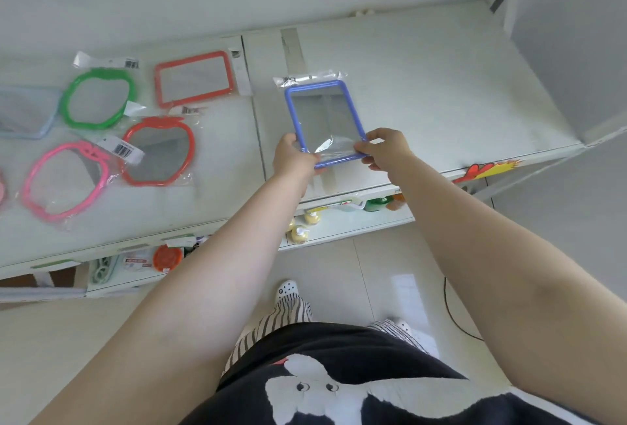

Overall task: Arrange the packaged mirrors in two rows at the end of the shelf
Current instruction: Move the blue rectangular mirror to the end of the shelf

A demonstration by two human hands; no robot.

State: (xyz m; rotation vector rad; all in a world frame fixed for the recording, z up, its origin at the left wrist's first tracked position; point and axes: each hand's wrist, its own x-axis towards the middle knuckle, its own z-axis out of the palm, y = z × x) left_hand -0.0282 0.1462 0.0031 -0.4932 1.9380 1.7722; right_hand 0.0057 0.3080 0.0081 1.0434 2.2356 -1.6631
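A blue-framed rectangular mirror in a clear bag is held over the white shelf, near its middle. My left hand grips its near-left corner and my right hand grips its near-right corner. To the left on the shelf lie other packaged mirrors: an orange rectangular one, a green apple-shaped one, a red apple-shaped one, a pink apple-shaped one and a pale blue one cut off by the frame's edge.
The shelf's right part is bare up to a white upright panel at its end. A lower shelf holds small yellow bottles, a green item and an orange round pack. White tiled floor and my feet are below.
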